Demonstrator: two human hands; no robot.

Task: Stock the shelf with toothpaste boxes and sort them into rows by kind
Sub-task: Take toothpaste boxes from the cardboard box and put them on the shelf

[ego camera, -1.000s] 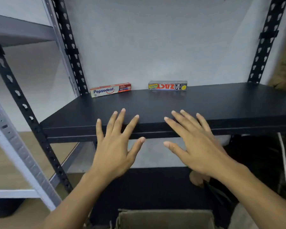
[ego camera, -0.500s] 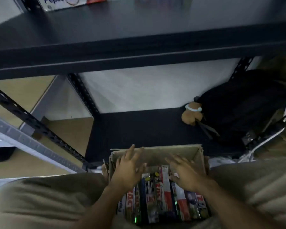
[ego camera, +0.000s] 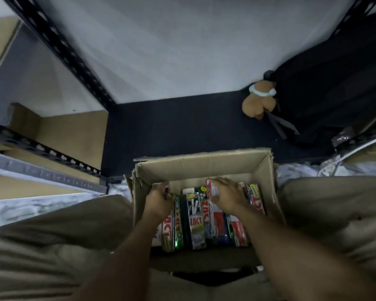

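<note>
An open cardboard box sits between my knees, packed with several toothpaste boxes lying side by side, most marked ZACT. My left hand is inside at the left end, fingers curled round the top of a box there. My right hand is in the middle of the carton and grips the far end of a red and white toothpaste box, which is tilted up above the others.
A dark lower shelf board lies beyond the carton. A brown plush toy and a black bag are on its right. Perforated uprights stand at the left. My trouser legs flank the carton.
My view has dropped from the upper shelf to the carton. Both hands went down from the shelf edge into the carton and now hold boxes.
</note>
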